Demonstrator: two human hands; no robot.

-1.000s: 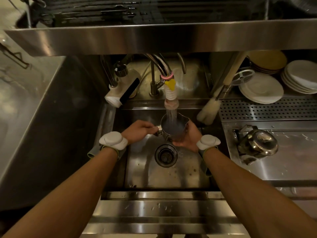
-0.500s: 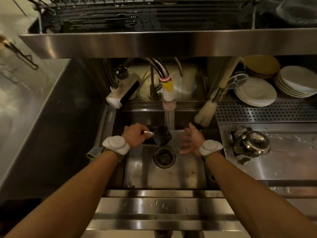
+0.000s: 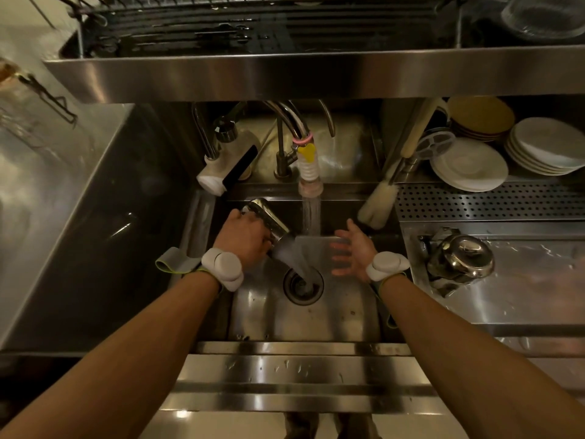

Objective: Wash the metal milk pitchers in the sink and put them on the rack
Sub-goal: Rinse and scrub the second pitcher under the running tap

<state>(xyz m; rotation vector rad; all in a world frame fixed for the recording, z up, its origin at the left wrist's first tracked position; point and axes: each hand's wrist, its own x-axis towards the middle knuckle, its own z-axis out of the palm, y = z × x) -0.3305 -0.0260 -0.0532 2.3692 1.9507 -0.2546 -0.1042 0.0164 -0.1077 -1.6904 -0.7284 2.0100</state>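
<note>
Steel sink, tilted pitcher in left hand

Wearing a rounded white pod on a grey strap edged yellow-green behind the left hand; wearing a matching white pod behind the right hand; leaving both forearms sleeveless.

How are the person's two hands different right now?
The left hand grips a tipped metal pitcher; the right hand holds nothing. The left hand's fingers are curled; the right hand's are spread open. The left hand is left of the tap's water stream, the right hand right of it. Both are over the sink.
</note>
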